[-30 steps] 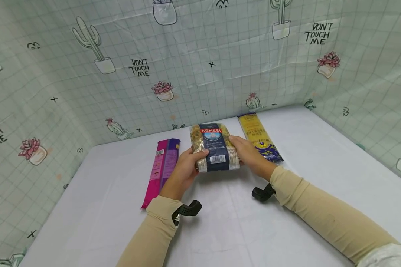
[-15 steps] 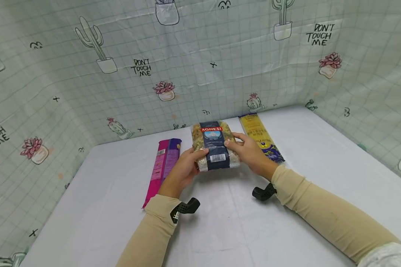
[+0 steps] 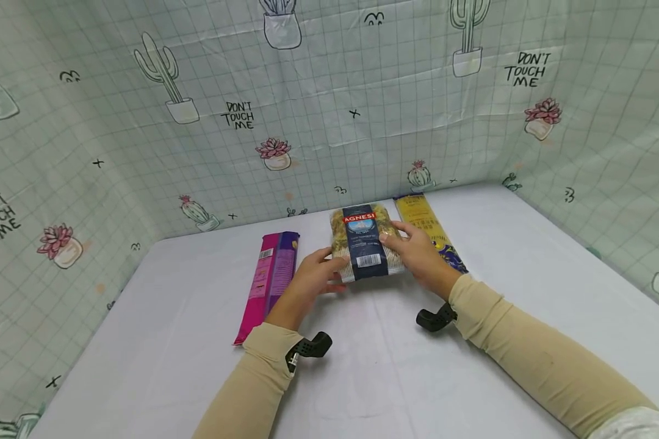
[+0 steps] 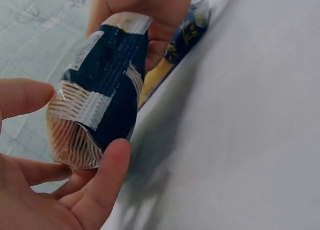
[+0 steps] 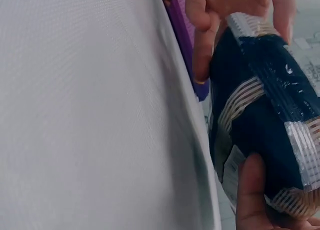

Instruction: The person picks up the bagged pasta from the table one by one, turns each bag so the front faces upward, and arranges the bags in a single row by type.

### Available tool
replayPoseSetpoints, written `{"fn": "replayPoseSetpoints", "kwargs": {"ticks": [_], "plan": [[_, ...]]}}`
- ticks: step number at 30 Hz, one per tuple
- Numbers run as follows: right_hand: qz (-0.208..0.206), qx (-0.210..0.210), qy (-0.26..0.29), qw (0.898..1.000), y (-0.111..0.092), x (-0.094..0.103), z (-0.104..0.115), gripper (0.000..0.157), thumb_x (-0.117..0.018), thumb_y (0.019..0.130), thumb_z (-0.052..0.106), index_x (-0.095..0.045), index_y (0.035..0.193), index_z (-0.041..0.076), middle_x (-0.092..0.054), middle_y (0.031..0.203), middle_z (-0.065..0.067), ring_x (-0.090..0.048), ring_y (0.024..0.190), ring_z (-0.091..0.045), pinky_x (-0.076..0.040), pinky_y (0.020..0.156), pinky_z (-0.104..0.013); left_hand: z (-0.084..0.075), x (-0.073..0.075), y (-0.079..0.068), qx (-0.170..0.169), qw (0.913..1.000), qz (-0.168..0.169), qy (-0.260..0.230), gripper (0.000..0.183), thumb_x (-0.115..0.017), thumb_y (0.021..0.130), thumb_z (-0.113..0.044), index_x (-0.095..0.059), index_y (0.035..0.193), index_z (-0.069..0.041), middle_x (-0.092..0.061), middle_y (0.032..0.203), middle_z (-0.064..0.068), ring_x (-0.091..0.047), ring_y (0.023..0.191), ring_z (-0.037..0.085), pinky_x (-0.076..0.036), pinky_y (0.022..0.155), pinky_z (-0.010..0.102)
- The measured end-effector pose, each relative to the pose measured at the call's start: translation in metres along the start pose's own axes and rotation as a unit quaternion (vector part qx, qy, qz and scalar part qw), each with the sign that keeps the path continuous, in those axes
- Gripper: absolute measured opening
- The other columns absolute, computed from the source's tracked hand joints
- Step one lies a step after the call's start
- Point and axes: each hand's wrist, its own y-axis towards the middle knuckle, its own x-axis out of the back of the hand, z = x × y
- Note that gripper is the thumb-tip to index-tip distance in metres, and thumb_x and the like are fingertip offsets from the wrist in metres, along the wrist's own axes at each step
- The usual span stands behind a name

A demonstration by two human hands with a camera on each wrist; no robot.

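Observation:
A clear bag of pasta [image 3: 365,244] with a dark blue band and a red "AGNESI" label is held tilted above the white table. My right hand [image 3: 420,253] grips its right side, thumb on the front face; in the right wrist view the right thumb [image 5: 251,190] presses the blue band at the bag's end. On the opposite side my left hand [image 3: 313,277] has its fingers spread around the lower left corner, thumb at the edge. The left wrist view shows the left fingers [image 4: 107,185] loose beside the bag's striped end.
A pink and purple packet [image 3: 266,283] lies left of the left hand. Behind the right hand lies a yellow and blue packet [image 3: 423,219], partly covered by it. A printed cactus cloth [image 3: 318,91] hangs behind the white table [image 3: 187,317].
The bag has shifted slightly right. My right thumb has moved onto its front face. My left hand has loosened, its thumb sliding out to the bag's edge and its fingers spreading.

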Motion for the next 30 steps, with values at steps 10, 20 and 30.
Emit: {"fn": "replayPoseSetpoints", "kwargs": {"ticks": [10, 20, 30], "plan": [[-0.008, -0.045, 0.071, 0.996, 0.009, 0.009, -0.007, 0.069, -0.057, 0.104, 0.023, -0.02, 0.16, 0.009, -0.053, 0.137, -0.021, -0.064, 0.097, -0.013, -0.054, 0.087, -0.028, 0.004, 0.0, 0.0, -0.006, 0.9992, 0.025, -0.031, 0.057, -0.061, 0.1, -0.016, -0.041, 0.153, -0.013, -0.057, 0.135, 0.017, -0.071, 0.095, 0.028, -0.058, 0.082, 0.041], [0.002, -0.006, 0.069, 0.998, 0.009, 0.012, -0.006, 0.07, -0.059, 0.101, 0.02, -0.022, 0.159, 0.006, -0.042, 0.147, -0.021, -0.053, 0.115, -0.021, -0.047, 0.093, -0.031, 0.0, 0.001, 0.002, -0.017, 0.9959, 0.036, -0.081, 0.051, -0.056, 0.102, -0.017, -0.043, 0.148, 0.001, -0.054, 0.137, 0.02, -0.067, 0.102, 0.031, -0.056, 0.088, 0.038], [-0.026, 0.012, -0.093, 0.995, 0.012, 0.014, -0.008, 0.068, -0.065, 0.094, 0.02, -0.036, 0.155, 0.005, -0.041, 0.152, -0.022, -0.049, 0.128, -0.03, -0.043, 0.105, -0.038, 0.004, 0.002, 0.005, -0.016, 0.9923, 0.055, -0.11, 0.052, -0.053, 0.102, -0.018, -0.041, 0.148, 0.005, -0.046, 0.146, 0.019, -0.061, 0.109, 0.032, -0.052, 0.097, 0.04]]}}
